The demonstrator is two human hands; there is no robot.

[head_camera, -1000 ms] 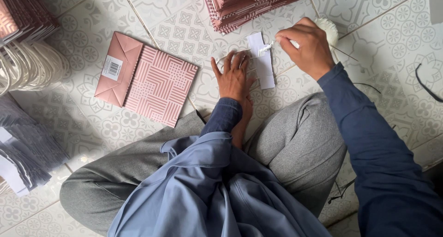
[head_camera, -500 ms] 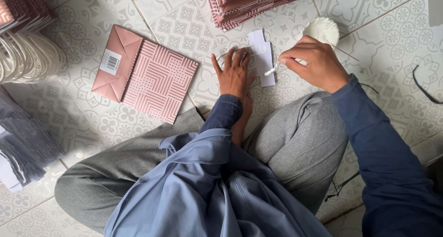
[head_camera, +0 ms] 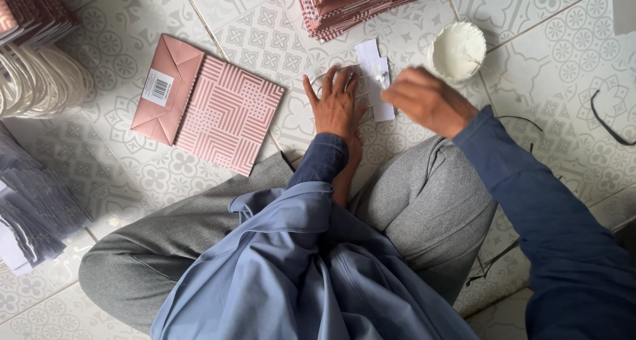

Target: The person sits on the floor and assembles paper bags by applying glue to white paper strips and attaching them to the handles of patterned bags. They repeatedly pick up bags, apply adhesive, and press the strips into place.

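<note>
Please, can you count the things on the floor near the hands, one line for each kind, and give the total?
Pink flattened paper bag, lying alone: 1
Stack of pink bags: 1
White paper strips under the left hand and right hand: 2
White bowl: 1
Bundle of white cord handles: 1
Total: 6

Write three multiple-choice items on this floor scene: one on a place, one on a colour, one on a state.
1. Where is the white bowl?
A. beyond the right hand
B. on the person's lap
C. on the flat pink bag

2. What colour is the patterned flat bag?
A. green
B. pink
C. yellow

3. How does the left hand lie?
A. clenched in a fist
B. raised off the floor
C. flat, fingers spread, beside the white paper strip

Key: 1 A, the bowl stands on the tiles past that hand. 2 B, its striped face is pink. 3 C, the palm presses down with fingers apart.
</note>
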